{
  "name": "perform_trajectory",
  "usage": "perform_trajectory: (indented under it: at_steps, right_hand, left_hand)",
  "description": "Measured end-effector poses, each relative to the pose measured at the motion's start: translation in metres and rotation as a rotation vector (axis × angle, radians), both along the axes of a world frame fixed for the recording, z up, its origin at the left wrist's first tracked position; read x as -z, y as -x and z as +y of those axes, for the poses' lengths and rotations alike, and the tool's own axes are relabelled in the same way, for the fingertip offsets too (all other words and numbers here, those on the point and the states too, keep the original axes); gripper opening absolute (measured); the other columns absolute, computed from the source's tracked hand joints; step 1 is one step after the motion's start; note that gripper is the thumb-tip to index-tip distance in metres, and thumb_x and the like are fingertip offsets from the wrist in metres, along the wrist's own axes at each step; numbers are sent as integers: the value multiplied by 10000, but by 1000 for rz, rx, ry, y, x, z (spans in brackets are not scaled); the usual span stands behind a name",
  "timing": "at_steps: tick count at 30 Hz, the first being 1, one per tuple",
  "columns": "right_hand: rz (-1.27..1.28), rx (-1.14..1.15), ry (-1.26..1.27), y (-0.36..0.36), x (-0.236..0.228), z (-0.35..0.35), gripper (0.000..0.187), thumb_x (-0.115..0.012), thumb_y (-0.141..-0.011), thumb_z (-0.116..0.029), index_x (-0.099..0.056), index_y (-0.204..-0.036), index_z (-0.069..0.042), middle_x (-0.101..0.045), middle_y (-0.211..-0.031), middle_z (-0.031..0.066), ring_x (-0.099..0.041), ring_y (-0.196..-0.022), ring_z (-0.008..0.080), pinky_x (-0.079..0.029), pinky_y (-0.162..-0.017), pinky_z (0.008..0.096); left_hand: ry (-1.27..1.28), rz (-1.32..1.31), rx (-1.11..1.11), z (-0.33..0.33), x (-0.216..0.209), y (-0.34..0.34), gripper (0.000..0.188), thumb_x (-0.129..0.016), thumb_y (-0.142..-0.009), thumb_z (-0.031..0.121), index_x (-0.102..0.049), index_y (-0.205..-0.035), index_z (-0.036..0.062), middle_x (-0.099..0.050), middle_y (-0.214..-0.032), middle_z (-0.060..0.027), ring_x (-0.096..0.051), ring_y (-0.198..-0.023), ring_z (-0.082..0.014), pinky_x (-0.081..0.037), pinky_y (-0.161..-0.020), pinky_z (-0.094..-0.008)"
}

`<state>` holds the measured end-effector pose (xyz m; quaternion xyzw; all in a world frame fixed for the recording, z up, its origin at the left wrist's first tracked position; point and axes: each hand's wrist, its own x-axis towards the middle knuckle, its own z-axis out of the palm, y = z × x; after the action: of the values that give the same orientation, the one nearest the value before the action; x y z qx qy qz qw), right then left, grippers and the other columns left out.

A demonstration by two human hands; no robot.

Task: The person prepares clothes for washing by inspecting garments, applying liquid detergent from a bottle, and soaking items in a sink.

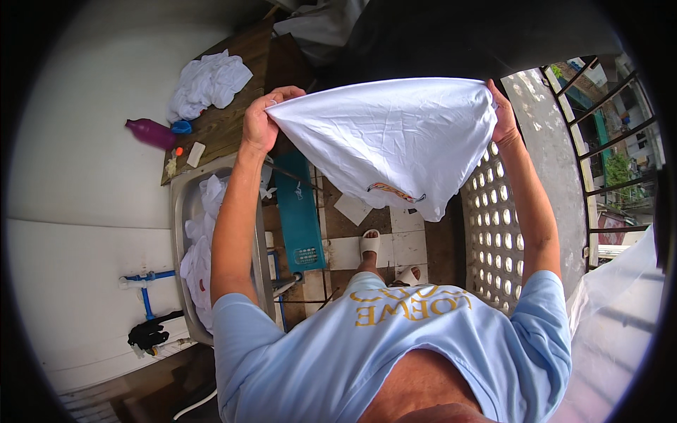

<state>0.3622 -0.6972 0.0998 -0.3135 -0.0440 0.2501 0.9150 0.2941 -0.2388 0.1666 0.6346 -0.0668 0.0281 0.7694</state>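
A white cloth garment [395, 134] hangs stretched between my two raised hands, its top edge pulled nearly straight. My left hand [266, 116] is closed on one upper corner, my right hand [502, 116] on the opposite one. A small orange-and-dark print shows near the garment's lower hem, and the fabric sags to a point on the right. More white cloths [201, 261] lie in the metal sink [182, 292] beside my left forearm. On the wooden board beyond it sits a crumpled white cloth pile [208, 84].
A purple bottle [150, 133], a blue cap [181, 127] and a pale bar [196, 154] are at the board's left edge. A teal panel [296, 211] stands right of the sink. On my right are a perforated block wall [493, 225] and a barred opening [613, 141].
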Motion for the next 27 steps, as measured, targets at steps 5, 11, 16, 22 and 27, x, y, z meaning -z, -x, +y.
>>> perform_trajectory:
  at_steps: [5,11,16,22,27]
  right_hand:
    - [-91,13,-4,-8,-22,-6,329,-537,-959,-312,-690,-924,-23,-715,-895,111,-691,-801,228,-565,-793,368]
    - [-140,116,29,-11,-28,-46,344,-512,-966,-348,-647,-1034,-40,-702,-939,109,-678,-839,234,-550,-819,377]
    - [-220,101,44,-3,-31,-69,330,-498,-975,-328,-653,-1019,-40,-708,-927,115,-691,-835,235,-569,-792,378]
    - [-200,-216,299,22,-83,-6,438,-503,-958,-437,-681,-892,-43,-707,-830,93,-701,-723,172,-583,-669,311]
    - [-324,-430,767,29,-109,20,617,-441,-921,-609,-683,-858,-45,-693,-811,79,-685,-708,143,-572,-657,294]
  left_hand:
    - [398,79,270,-20,24,18,240,-460,-792,246,-348,-633,105,-355,-641,-21,-364,-669,-157,-326,-650,-307]
    - [132,273,143,-4,39,31,445,-490,-948,485,-515,-747,88,-355,-590,32,-291,-502,-61,-256,-490,-209]
    - [-434,253,216,-7,37,49,370,-726,-839,384,-614,-937,46,-493,-651,69,-343,-502,5,-242,-433,-177]
    - [-475,56,192,-62,58,48,428,-749,-820,352,-616,-1111,67,-585,-923,3,-517,-741,-57,-422,-603,-194]
    - [-397,-361,164,-189,38,34,528,-727,-834,377,-558,-1224,63,-584,-1123,-10,-548,-994,-143,-451,-867,-278]
